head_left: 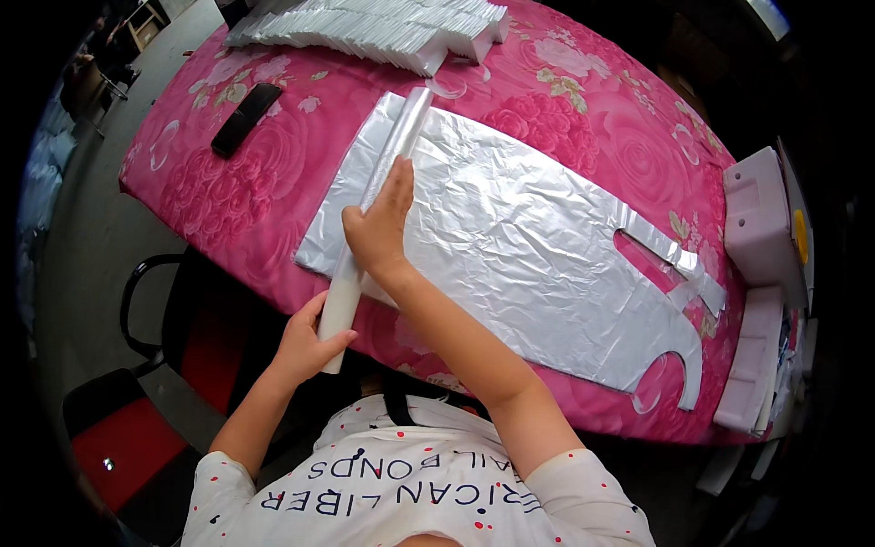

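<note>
A long pale roll [342, 305], shiny at its far end, lies slantwise across the left part of a flat stack of silvery-white plastic vest bags [510, 219]. Its near end sticks out past the table edge, where my left hand [305, 346] is closed round it. Farther up, my right hand [383, 219] lies over the roll's middle, thumb on the left side and fingers along the right. Part of the stack shows left of the roll. The bags' top sheet is wrinkled, and their cut-out handles point right. Silvery tape-like strips [693, 273] lie by the upper handle.
A pink flowered cloth [629, 173] covers the table. Folded silvery-white packets [365, 36] are piled at the far edge. A black phone [246, 118] lies at the left. Pale plastic bins [756, 210] stand at the right edge. Red and black chairs [128, 447] are at the near left.
</note>
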Demonstrator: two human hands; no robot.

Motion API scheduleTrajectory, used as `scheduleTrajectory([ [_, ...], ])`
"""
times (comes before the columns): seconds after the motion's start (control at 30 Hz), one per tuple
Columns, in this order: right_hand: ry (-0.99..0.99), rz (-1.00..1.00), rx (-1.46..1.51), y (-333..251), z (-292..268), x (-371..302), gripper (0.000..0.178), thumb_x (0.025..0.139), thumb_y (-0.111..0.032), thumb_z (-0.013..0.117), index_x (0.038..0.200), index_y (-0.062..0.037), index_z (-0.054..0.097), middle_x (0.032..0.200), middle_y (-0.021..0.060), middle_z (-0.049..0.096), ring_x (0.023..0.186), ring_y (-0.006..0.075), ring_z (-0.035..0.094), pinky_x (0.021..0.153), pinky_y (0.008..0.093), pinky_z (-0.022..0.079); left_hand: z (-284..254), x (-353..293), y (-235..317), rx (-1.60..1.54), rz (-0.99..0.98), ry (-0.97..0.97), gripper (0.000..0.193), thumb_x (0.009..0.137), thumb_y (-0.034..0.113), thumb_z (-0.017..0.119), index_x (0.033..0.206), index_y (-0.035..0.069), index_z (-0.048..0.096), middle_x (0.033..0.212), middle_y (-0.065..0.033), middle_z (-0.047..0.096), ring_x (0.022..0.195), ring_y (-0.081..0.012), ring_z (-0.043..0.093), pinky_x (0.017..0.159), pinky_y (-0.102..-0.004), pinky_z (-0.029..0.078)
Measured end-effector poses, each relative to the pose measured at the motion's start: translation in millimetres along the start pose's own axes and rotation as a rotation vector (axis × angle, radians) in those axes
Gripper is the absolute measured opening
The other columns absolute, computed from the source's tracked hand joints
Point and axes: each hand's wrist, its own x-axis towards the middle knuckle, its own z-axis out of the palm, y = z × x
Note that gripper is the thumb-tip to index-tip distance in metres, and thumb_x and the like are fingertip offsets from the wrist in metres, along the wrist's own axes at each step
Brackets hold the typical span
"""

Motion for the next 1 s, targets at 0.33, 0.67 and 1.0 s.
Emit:
scheduleTrajectory([
  [0.33,-0.354,0.432,1.232,-55,-152,19,0.064,0.075,-0.021,0.066,0.124,-0.0005,0.031,0.088,0.0067,0.054,0.079,0.0147,0.057,0.074,0.0321,0.051,53,8,71,-0.820,-0.297,-0.610,0.080,0.068,0.035,0.070,0.127,-0.008,0.037,0.091,-0.0144,0.057,0.068,-0.0182,0.061,0.059,-0.0278,0.051],
  [0.67,-0.285,0.391,1.301,-48,-220,-14,0.056,0.077,-0.020,0.066,0.120,0.0008,0.036,0.089,0.0076,0.054,0.079,0.0159,0.057,0.075,0.0322,0.049,107,14,76,-0.772,-0.293,-0.995,0.058,0.077,0.040,0.066,0.113,-0.001,0.048,0.076,-0.0057,0.056,0.060,-0.0125,0.056,0.057,-0.0256,0.050],
  [1.0,-0.055,0.659,0.963,28,-208,-49,0.056,0.075,-0.018,0.071,0.116,0.0031,0.039,0.091,0.0107,0.056,0.082,0.0172,0.059,0.073,0.0299,0.050,120,29,53,-0.252,-0.560,-0.568,0.047,0.095,0.041,0.034,0.110,0.000,0.050,0.073,-0.0057,0.055,0.055,-0.0132,0.053,0.052,-0.0264,0.047],
])
